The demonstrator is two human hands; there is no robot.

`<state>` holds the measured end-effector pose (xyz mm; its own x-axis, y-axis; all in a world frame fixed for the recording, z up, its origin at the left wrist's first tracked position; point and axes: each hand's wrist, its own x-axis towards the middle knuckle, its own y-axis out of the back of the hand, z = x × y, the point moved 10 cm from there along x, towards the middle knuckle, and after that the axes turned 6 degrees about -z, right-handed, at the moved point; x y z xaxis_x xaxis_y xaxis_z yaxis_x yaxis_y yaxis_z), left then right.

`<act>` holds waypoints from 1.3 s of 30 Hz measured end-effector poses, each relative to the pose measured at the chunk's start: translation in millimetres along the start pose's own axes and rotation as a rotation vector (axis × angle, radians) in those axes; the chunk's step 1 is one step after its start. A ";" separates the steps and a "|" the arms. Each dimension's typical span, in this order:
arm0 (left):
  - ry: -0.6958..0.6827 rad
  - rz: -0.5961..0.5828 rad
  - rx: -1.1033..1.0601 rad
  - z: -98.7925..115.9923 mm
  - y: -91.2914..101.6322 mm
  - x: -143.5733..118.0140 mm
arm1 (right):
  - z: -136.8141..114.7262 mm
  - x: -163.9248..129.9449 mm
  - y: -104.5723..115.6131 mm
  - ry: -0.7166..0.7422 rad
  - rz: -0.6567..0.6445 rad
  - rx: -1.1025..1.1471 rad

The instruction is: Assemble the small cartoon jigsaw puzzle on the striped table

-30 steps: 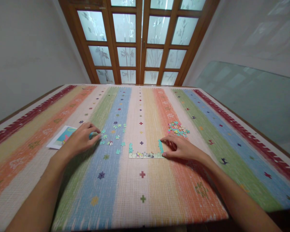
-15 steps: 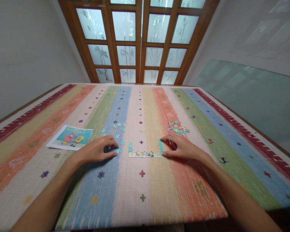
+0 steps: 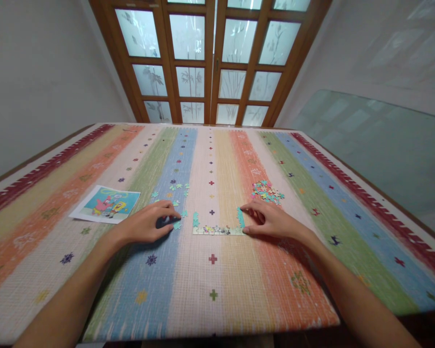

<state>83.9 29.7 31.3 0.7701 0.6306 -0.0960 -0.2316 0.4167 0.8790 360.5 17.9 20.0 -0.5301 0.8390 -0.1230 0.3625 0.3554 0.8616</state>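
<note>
A partly joined jigsaw puzzle (image 3: 217,231) lies on the striped tablecloth, with a bottom row and two short sides standing up from it. My right hand (image 3: 270,218) rests at its right side, thumb and forefinger set against the upper and lower ends of that turquoise strip. To the left, my left hand (image 3: 148,222) is low over the cloth with thumb and forefinger apart. Its fingertips are at a loose turquoise puzzle piece (image 3: 177,225); whether they grip it is hard to see. Another loose puzzle piece (image 3: 184,213) lies just beyond.
Several loose turquoise pieces (image 3: 176,187) are scattered ahead of my left hand. A heap of mixed puzzle pieces (image 3: 268,192) sits beyond my right hand. On the left lies a printed cartoon picture (image 3: 107,205). Wooden glazed doors (image 3: 210,63) stand behind the table.
My left forefinger has shifted slightly right and forward over the loose pieces. My right hand stays at the puzzle's right side.
</note>
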 end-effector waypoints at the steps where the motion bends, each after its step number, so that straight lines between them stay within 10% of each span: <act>1: 0.003 0.002 0.003 0.8 0.2 0.1 | 0.2 0.1 -0.1 0.000 -0.001 -0.001; 39: 0.002 0.006 0.048 3.6 -6.0 1.8 | 0.9 0.1 -1.5 -0.026 -0.007 -0.010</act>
<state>88.8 26.0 27.6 0.7676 0.6343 -0.0918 -0.2074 0.3814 0.9008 360.6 17.8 18.3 -0.5127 0.8467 -0.1421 0.3509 0.3577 0.8654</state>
